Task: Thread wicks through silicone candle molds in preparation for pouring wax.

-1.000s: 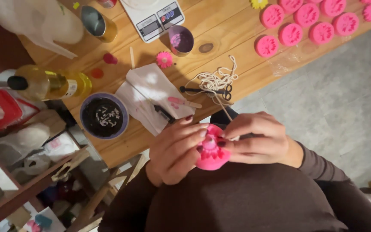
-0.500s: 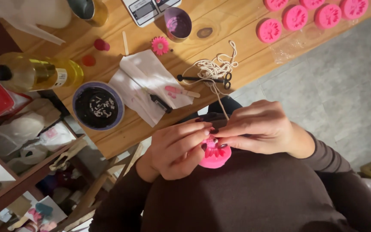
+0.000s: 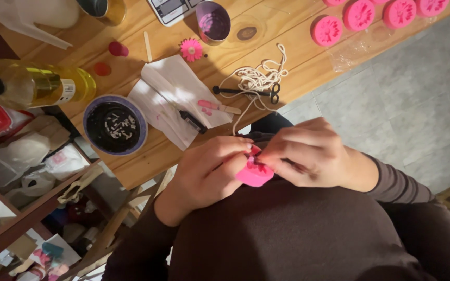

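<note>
Two hands meet at your chest on one pink mould (image 3: 254, 174). Your left hand (image 3: 207, 174) cups it from below, grip closed on it; your right hand (image 3: 308, 156) pinches at its upper edge, fingers closed, what they nip hidden. It looks like the working-loose step; the next move wants a gentle peel with the left steady. The mould seems tilted, face toward the right hand; its long axis is unclear. Beyond, on the table (image 3: 131, 171): a dark bowl (image 3: 114, 125), white cord (image 3: 256, 78), more moulds (image 3: 328, 30).
</note>
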